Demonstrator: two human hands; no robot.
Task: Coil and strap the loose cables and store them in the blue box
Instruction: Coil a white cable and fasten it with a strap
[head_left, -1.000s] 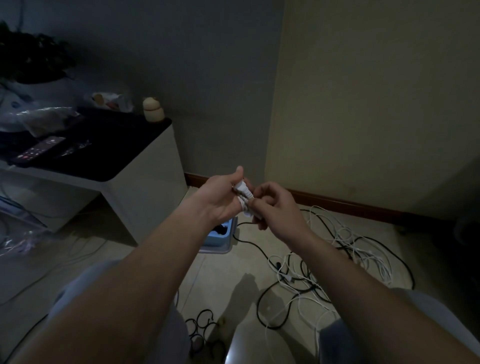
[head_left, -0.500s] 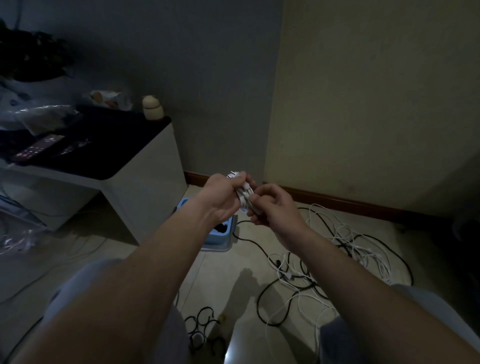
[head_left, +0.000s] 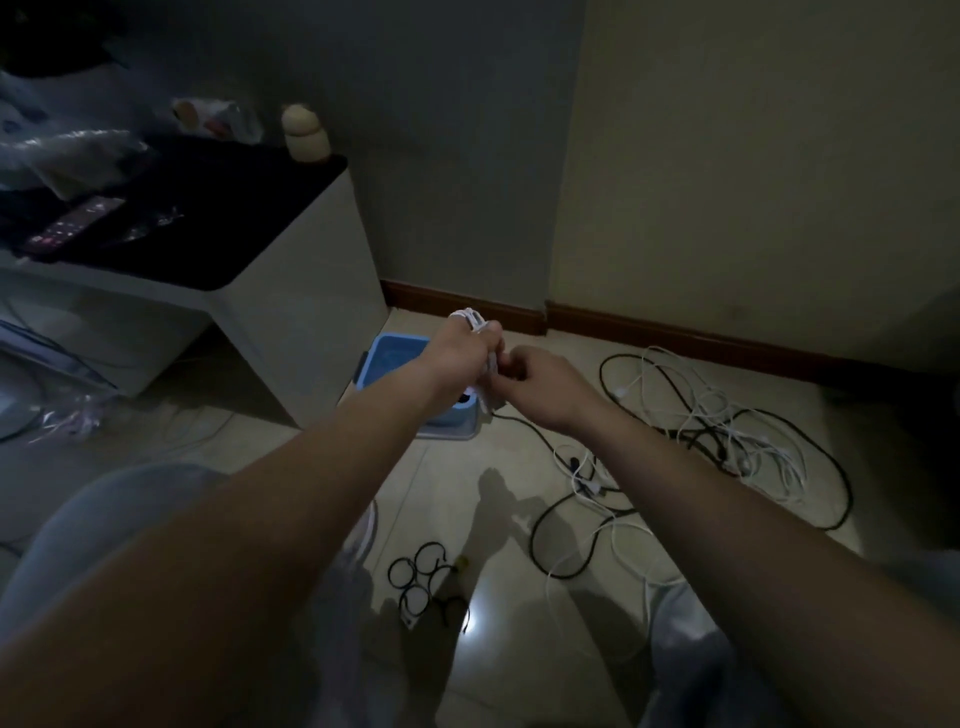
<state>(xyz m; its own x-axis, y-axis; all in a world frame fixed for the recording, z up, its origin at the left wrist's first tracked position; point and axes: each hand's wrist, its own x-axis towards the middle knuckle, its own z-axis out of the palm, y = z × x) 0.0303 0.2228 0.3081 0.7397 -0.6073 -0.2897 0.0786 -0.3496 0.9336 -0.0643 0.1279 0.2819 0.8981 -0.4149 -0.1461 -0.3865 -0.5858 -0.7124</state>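
**Both hands on white cable coil above blue box**

While both arms reach to frame centre, the left hand (head_left: 457, 353) has its fingers closed around a small coiled white cable bundle (head_left: 480, 358), loops poking out above the knuckles. Right hand (head_left: 540, 382) meets it from the right, fingers curled and pinching the bundle's lower part. Hands held over the open blue plastic box (head_left: 387, 364) on the pale tiled floor (head_left: 498, 649), just beside the white cabinet with dark worktop (head_left: 208, 228) at left. Loose tangle of white and black cables (head_left: 727, 441) lies on the floor right of centre, near the brown skirting board (head_left: 675, 332). Small black cable loops (head_left: 423, 577) lie lower centre, between the knees. Scene dim.
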